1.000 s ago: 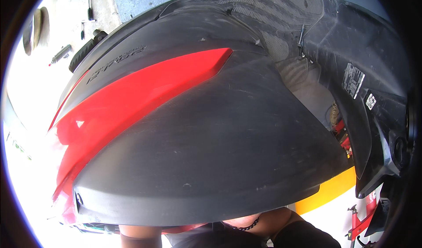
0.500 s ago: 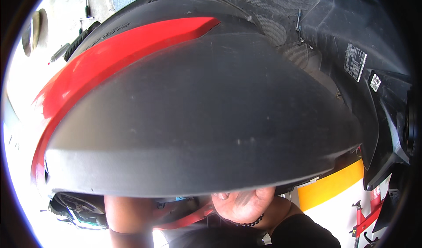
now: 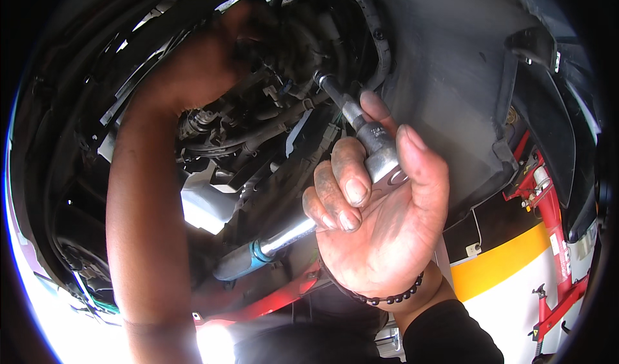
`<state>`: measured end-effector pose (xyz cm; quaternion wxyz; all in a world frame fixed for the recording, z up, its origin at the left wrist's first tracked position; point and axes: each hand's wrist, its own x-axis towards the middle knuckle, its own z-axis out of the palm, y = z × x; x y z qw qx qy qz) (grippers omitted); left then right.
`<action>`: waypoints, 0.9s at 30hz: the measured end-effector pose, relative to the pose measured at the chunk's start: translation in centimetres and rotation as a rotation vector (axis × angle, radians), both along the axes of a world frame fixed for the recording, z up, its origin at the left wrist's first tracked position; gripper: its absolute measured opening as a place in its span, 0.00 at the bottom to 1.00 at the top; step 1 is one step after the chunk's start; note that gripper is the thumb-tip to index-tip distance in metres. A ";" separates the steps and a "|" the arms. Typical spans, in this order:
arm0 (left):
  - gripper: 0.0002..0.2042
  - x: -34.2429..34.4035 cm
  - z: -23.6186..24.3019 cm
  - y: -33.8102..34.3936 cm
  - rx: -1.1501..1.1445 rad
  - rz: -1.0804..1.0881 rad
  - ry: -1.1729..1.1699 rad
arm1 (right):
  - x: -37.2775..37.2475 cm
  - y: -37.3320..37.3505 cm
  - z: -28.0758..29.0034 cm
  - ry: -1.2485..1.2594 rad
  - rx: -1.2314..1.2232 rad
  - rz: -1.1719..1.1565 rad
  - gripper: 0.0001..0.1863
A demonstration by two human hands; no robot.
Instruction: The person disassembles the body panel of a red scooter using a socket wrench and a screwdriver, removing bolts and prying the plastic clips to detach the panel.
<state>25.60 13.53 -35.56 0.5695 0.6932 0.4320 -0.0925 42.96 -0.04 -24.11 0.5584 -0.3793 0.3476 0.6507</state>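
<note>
My right hand [image 3: 387,216] is closed around the head of a ratchet wrench [image 3: 384,164], palm up, with the thumb and fingers about it. A knurled extension with a socket [image 3: 334,90] points up and away from the head, its tip by the dark parts. The ratchet's blue-and-grey handle grip [image 3: 242,262] sticks out to the left. My left hand [image 3: 200,74] reaches up among the hoses and engine parts [image 3: 277,128]; its fingers are lost in shadow and blur, so what they touch cannot be made out.
A dark vehicle body panel [image 3: 445,99] curves over and right of the work. Black hoses and a white plastic part [image 3: 209,199] lie near my left forearm. At the right stands a red metal stand [image 3: 548,216], beside a yellow band [image 3: 503,261]. Red trim [image 3: 274,303] runs below the handle.
The view has moved from above the panel to its underside. Both forearms and my right hand with the ratchet wrench now show, where the panel hid most of them before.
</note>
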 end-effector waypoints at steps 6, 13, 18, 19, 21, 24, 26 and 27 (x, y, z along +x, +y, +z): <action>0.26 0.0 0.6 -1.0 0.008 -0.092 0.037 | 0.1 0.1 0.2 -0.003 -0.020 0.033 0.12; 0.20 0.5 -2.8 -4.9 0.746 -0.247 0.068 | -0.1 -0.4 0.0 -0.044 0.050 -0.013 0.19; 0.18 0.4 -2.7 -5.0 0.732 -0.269 0.094 | -0.3 -0.8 -0.3 -0.109 0.085 -0.006 0.19; 0.18 0.4 -2.7 -5.0 0.726 -0.267 0.085 | -0.4 -0.9 -0.4 -0.114 0.081 -0.007 0.20; 0.17 0.6 -2.9 -5.6 0.704 -0.234 0.154 | -0.5 -0.9 -0.3 -0.119 0.077 -0.008 0.20; 0.17 0.7 -2.7 -5.8 0.673 -0.202 0.248 | -0.4 -0.6 -0.1 -0.095 0.045 -0.018 0.20; 0.17 0.7 -2.6 -5.7 0.663 -0.206 0.271 | -0.3 -0.3 0.0 -0.082 0.017 -0.039 0.16; 0.18 0.7 -2.7 -5.7 0.642 -0.189 0.260 | -0.3 -0.3 0.0 -0.081 0.014 -0.042 0.16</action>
